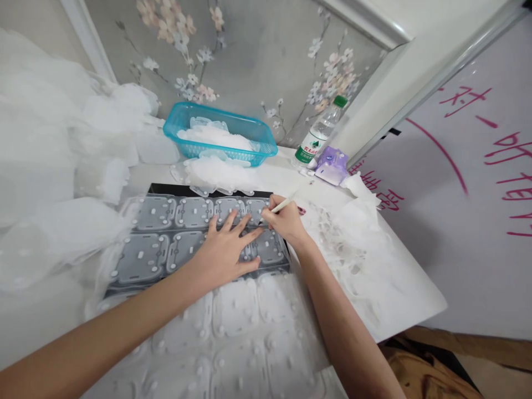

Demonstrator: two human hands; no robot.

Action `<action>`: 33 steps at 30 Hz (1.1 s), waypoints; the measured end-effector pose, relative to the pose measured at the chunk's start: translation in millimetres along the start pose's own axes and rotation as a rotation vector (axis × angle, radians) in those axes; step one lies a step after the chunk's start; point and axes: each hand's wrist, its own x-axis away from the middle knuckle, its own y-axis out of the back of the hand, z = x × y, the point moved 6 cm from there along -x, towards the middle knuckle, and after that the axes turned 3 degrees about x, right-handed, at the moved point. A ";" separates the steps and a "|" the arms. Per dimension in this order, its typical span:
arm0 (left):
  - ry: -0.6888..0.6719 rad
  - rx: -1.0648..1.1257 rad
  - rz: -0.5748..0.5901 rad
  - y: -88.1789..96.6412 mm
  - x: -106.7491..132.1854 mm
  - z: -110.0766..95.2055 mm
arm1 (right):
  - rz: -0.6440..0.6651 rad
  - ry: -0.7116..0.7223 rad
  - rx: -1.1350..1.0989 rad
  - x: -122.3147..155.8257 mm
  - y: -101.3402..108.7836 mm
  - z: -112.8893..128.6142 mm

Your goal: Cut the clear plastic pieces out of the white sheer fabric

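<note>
Several rows of square, rounded panels make up a translucent plastic sheet (236,310), which covers the near part of the white table (415,299); whether it is one layer or more cannot be told. Below the table's right edge lies brown cloth (419,371). Across the sheet's middle, the left hand (224,246) rests palm down, fingers spread, holding nothing. Slightly farther and to its right, the right hand (286,219) is closed around a slim white tool (285,204), whose dark tip meets the sheet just beside the left forefinger. The hands are apart but near each other; the sheet lies beneath both and extends to the left and nearer. Under its far rows, a black board (166,189) shows at the far edge. Along the table's left side rises a heap (45,144) of pale plastic; towards the right corner, thin scraps (332,244) are strewn. At the far edge stand a blue basket (266,148) containing white pieces (216,136), a green-capped bottle (315,141) and, beside it, a purple pack (331,165). Beyond are a flowered panel (249,61) and, right, a whiteboard (436,238) with red writing.
</note>
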 end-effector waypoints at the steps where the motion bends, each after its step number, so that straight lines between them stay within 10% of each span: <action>1: 0.001 0.000 0.005 -0.3 -0.1 0.0 | 0.015 0.001 0.001 -0.3 0.9 0.5; 33: -0.007 0.009 0.003 0.3 1.6 0.1 | 0.088 -0.135 0.068 -2.5 27.0 -13.8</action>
